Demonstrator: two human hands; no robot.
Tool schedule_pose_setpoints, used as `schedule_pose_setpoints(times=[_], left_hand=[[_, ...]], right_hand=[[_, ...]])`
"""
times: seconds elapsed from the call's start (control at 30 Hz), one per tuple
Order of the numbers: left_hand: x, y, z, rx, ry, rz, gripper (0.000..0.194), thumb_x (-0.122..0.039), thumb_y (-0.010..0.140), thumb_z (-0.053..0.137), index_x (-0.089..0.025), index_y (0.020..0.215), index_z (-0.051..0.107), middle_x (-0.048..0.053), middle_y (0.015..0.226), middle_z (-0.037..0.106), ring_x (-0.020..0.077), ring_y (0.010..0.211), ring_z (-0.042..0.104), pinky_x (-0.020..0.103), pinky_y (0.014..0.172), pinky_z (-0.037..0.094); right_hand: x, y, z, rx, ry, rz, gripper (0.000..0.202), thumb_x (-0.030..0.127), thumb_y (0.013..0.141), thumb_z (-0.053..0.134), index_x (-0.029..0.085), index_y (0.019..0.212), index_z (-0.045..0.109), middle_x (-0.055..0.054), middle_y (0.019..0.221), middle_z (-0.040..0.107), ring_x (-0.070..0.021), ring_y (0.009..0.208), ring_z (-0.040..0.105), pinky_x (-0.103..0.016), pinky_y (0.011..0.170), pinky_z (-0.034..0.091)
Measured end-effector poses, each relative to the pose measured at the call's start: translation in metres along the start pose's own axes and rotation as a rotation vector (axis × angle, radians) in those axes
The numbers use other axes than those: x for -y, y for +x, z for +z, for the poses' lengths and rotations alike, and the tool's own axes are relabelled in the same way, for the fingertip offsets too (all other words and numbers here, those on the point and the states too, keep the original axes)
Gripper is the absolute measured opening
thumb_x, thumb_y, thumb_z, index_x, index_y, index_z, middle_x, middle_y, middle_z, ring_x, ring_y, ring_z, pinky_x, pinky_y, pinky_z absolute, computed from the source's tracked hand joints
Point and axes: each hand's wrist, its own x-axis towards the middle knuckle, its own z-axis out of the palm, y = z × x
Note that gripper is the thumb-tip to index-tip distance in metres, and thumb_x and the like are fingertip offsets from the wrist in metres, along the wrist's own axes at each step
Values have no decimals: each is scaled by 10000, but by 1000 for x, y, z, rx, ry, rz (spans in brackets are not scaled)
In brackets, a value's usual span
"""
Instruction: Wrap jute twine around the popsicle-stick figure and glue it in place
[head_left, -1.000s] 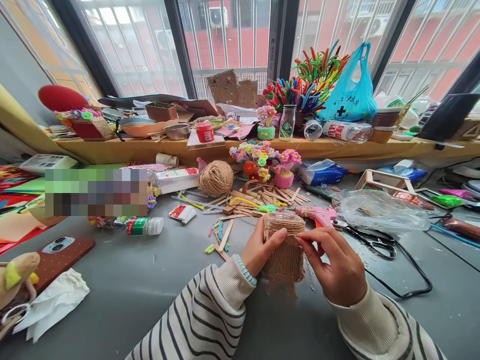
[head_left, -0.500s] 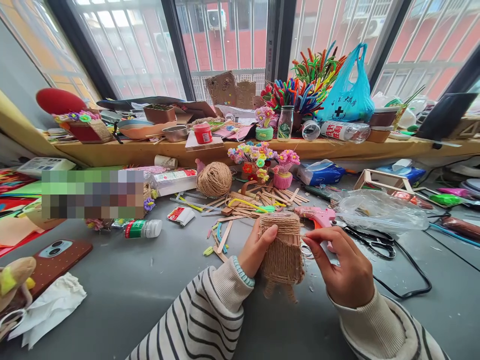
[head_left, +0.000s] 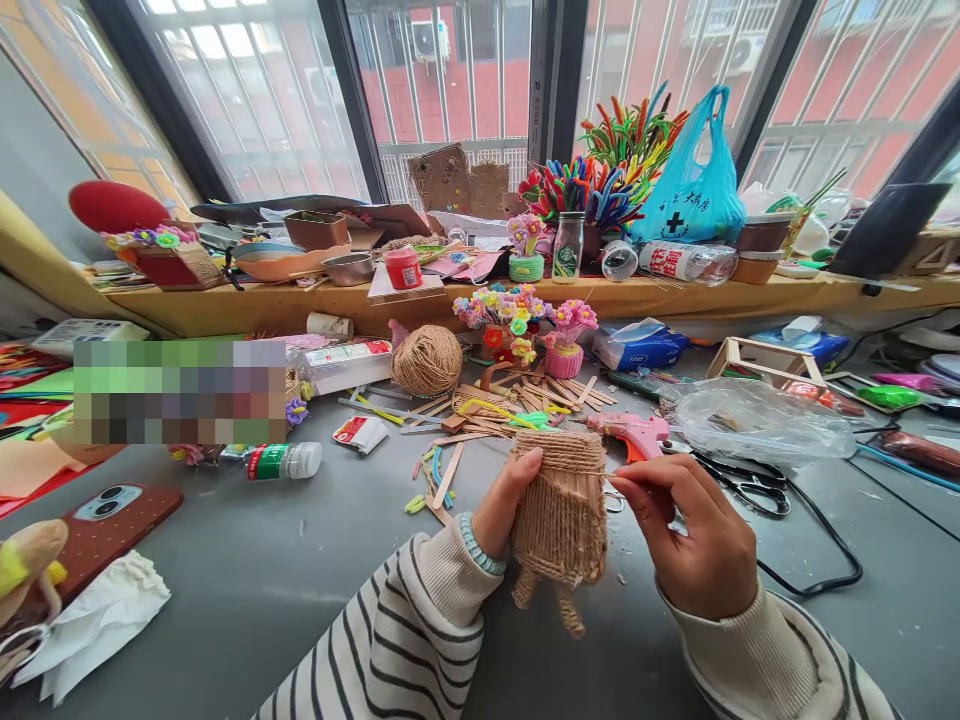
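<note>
Twine-wrapped pot (head_left: 561, 505) is held up off the table (head_left: 247, 580), left hand (head_left: 504, 505) clamped round its side, right hand (head_left: 694, 535) pinching the loose strand (head_left: 609, 472) at the top rim, fingertips together. Risk as I see it: if that pinch slackens, tension drops and the top coils could slide or unwind. Glue gun (head_left: 630, 432) lies just behind with its cord (head_left: 810, 585) near the right wrist, so a snag looks possible.

Striped sleeves (head_left: 390, 630), perhaps beaded bracelet (head_left: 472, 545).
</note>
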Motion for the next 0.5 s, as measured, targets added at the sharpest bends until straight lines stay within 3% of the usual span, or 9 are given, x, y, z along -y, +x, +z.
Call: schedule_pose_setpoints(times=[0.13, 0.37, 0.5], left_hand=[[2, 0, -2, 29, -24, -34, 520, -600, 711, 653, -158, 977, 716, 107, 911, 774, 344, 1123, 642, 455, 1028, 456], [-2, 0, 2, -29, -109, -89, 498, -599, 667, 674, -149, 879, 704, 119, 908, 768, 351, 1091, 655, 436, 946, 515], [-10, 2, 5, -85, -132, -29, 472, -547, 627, 696, -157, 893, 682, 106, 891, 762, 353, 1095, 652, 416, 914, 533]], right_hand=[[-3, -2, -1, 33, -11, 21, 46, 180, 893, 593, 211, 860, 587, 7, 732, 627, -97, 531, 525, -236, 484, 449], [-4, -7, 2, -6, 5, 112, 62, 210, 912, 573, 221, 854, 589, -3, 745, 638, -132, 637, 585, -259, 571, 458], [-7, -8, 4, -21, 11, 129, 52, 214, 908, 579, 224, 861, 597, -5, 752, 644, -138, 656, 592, -266, 592, 467]])
